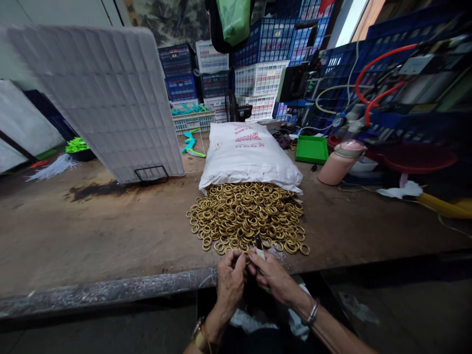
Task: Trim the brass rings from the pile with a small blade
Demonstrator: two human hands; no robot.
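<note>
A heap of gold-coloured rings point(247, 214) spills from the mouth of a white sack point(247, 152) with red print. At the table's front edge, my left hand point(230, 280) pinches a gold ring point(247, 259), which is mostly covered by the fingers. Close beside it, my right hand point(275, 278) is closed round a small tool with a pale handle and a dark tip point(258, 244), perhaps a knife; its lower part is hidden in the palm. Both hands meet just in front of the nearest rings.
A pale ribbed panel point(103, 98) stands upright in a black wire stand point(151, 173) on the left. Right of the sack are a green tray point(311, 149) and a pink bottle point(341, 162). Stacked crates point(258, 78) fill the back. The wooden table point(147, 231) has a worn front edge.
</note>
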